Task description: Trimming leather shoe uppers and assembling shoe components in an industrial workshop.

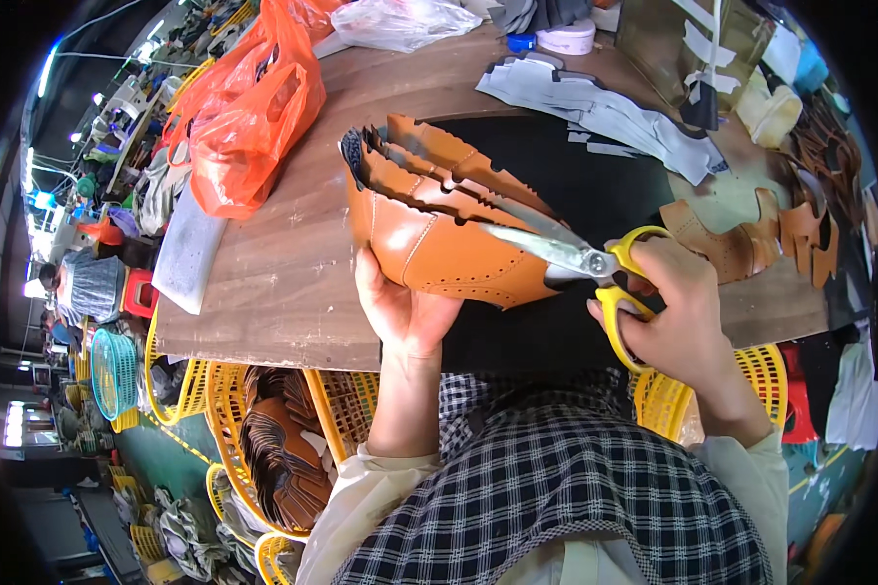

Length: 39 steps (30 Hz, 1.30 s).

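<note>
My left hand (400, 307) holds a tan leather shoe upper (439, 239) from below, lifted above the wooden table (283, 283). The upper has stitched seams, punched holes and a jagged cut edge along its top. My right hand (668, 312) grips yellow-handled scissors (595, 263), fingers through the loops. The steel blades reach left along the upper's top edge; their tips are hard to make out against the leather. A black mat (595, 185) lies on the table under the work.
An orange plastic bag (244, 117) sits at the table's left. Grey cut pieces (595, 102) and brown leather pieces (761, 239) lie at the back and right. Yellow baskets (263, 429) with leather parts stand below the table's front edge. A person sits far left.
</note>
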Each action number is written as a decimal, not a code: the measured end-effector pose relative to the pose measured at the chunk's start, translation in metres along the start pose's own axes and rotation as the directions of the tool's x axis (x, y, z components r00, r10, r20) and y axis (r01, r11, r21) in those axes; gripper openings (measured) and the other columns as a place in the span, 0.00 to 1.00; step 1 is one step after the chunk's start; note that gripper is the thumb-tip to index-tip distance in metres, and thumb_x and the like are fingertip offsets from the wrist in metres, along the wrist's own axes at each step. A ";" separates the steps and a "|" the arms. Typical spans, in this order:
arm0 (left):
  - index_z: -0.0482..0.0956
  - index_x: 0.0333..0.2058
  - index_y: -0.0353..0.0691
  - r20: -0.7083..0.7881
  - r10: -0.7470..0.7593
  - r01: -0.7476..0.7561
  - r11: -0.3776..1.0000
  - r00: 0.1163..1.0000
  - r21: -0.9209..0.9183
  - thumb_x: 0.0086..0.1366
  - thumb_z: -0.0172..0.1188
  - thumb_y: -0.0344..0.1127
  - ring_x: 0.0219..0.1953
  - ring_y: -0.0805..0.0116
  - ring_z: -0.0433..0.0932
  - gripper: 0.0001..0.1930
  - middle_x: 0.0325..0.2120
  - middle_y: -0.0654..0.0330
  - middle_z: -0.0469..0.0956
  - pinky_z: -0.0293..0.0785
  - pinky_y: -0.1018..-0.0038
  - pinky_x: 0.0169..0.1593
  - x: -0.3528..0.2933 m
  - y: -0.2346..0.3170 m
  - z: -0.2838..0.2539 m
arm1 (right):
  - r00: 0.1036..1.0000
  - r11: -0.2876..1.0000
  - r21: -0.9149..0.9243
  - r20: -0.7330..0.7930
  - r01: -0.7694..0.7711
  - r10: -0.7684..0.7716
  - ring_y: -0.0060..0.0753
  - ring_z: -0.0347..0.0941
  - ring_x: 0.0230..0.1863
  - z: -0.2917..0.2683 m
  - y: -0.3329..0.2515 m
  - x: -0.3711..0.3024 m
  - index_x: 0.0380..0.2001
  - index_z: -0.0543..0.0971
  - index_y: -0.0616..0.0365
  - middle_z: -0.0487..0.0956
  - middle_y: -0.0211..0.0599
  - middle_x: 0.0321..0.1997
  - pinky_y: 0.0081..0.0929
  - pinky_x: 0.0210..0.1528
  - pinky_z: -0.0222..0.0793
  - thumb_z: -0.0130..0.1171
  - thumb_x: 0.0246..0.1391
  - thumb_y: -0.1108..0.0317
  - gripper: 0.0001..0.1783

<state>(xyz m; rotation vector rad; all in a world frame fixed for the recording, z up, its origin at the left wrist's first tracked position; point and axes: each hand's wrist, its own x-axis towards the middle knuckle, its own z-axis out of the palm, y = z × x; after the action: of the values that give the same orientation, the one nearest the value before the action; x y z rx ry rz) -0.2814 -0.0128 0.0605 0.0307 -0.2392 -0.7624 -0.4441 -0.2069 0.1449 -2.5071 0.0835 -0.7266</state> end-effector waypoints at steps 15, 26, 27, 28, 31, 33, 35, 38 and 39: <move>0.62 0.61 0.45 -0.017 -0.028 0.029 0.997 0.999 0.070 0.56 0.63 0.52 0.62 0.59 0.62 0.37 0.59 0.59 0.65 0.54 0.55 0.64 -0.011 -0.003 0.014 | 0.974 0.951 -0.215 0.100 0.222 -0.205 0.41 0.73 0.25 -0.014 0.019 0.010 0.28 0.77 0.58 0.75 0.36 0.23 0.35 0.26 0.67 0.70 0.31 0.67 0.17; 0.60 0.62 0.45 0.025 -0.071 0.072 0.997 0.997 -0.037 0.56 0.62 0.52 0.63 0.58 0.60 0.38 0.61 0.57 0.63 0.52 0.53 0.65 -0.009 -0.008 0.011 | 0.965 0.922 -0.285 0.105 0.261 -0.241 0.39 0.72 0.26 -0.019 0.021 0.009 0.27 0.76 0.58 0.73 0.35 0.22 0.35 0.27 0.66 0.70 0.29 0.66 0.18; 0.60 0.62 0.45 0.027 -0.083 0.086 0.991 0.996 -0.100 0.56 0.62 0.52 0.63 0.58 0.60 0.38 0.61 0.57 0.63 0.51 0.53 0.65 -0.008 -0.008 0.011 | 0.967 0.925 -0.284 0.104 0.252 -0.232 0.39 0.72 0.26 -0.019 0.021 0.007 0.27 0.76 0.58 0.73 0.35 0.22 0.35 0.27 0.66 0.70 0.29 0.66 0.18; 0.60 0.63 0.45 0.048 -0.089 0.094 0.990 0.995 -0.108 0.56 0.62 0.52 0.63 0.58 0.60 0.38 0.61 0.57 0.63 0.51 0.53 0.65 -0.008 -0.008 0.011 | 0.968 0.926 -0.282 0.088 0.251 -0.235 0.39 0.72 0.26 -0.020 0.021 0.006 0.27 0.76 0.58 0.73 0.35 0.22 0.35 0.26 0.66 0.70 0.29 0.65 0.18; 0.60 0.62 0.44 0.061 -0.088 0.094 0.991 0.994 -0.095 0.57 0.62 0.53 0.63 0.58 0.61 0.38 0.61 0.57 0.63 0.52 0.53 0.65 -0.007 -0.008 0.011 | 0.971 0.932 -0.272 0.082 0.240 -0.226 0.39 0.72 0.25 -0.021 0.021 0.003 0.27 0.77 0.58 0.74 0.35 0.22 0.35 0.25 0.65 0.70 0.29 0.65 0.18; 0.60 0.62 0.44 0.057 -0.088 0.092 0.992 0.995 -0.087 0.57 0.61 0.53 0.62 0.58 0.61 0.38 0.60 0.57 0.64 0.52 0.54 0.65 -0.006 -0.008 0.010 | 0.976 0.947 -0.240 0.104 0.212 -0.193 0.39 0.72 0.24 -0.022 0.021 0.002 0.28 0.77 0.57 0.74 0.35 0.22 0.35 0.25 0.65 0.71 0.30 0.64 0.18; 0.61 0.62 0.43 0.061 -0.098 0.103 0.990 0.993 -0.092 0.57 0.61 0.53 0.62 0.58 0.62 0.37 0.60 0.57 0.65 0.53 0.54 0.65 -0.005 -0.007 0.010 | 0.982 0.966 -0.191 0.107 0.173 -0.155 0.39 0.72 0.24 -0.021 0.020 0.001 0.27 0.77 0.57 0.74 0.36 0.22 0.35 0.25 0.65 0.72 0.31 0.63 0.18; 0.61 0.61 0.43 0.063 -0.102 0.103 0.995 0.993 -0.004 0.58 0.61 0.53 0.61 0.59 0.63 0.37 0.59 0.57 0.66 0.54 0.55 0.64 -0.004 -0.008 0.010 | 0.983 0.974 -0.152 0.104 0.168 -0.153 0.39 0.72 0.23 -0.018 0.021 0.000 0.27 0.77 0.57 0.74 0.36 0.22 0.35 0.25 0.64 0.73 0.32 0.62 0.18; 0.61 0.62 0.43 0.060 -0.101 0.105 0.992 0.993 -0.074 0.58 0.60 0.53 0.61 0.58 0.63 0.37 0.59 0.57 0.65 0.54 0.55 0.64 -0.004 -0.009 0.010 | 0.984 0.978 -0.140 0.109 0.154 -0.140 0.39 0.72 0.23 -0.017 0.021 0.000 0.27 0.77 0.57 0.74 0.36 0.22 0.35 0.24 0.64 0.73 0.33 0.62 0.18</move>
<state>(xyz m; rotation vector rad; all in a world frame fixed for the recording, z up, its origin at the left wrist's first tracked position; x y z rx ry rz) -0.2924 -0.0157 0.0687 -0.0514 -0.2632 -0.8757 -0.4513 -0.2336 0.1466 -2.7093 -0.0881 -0.6751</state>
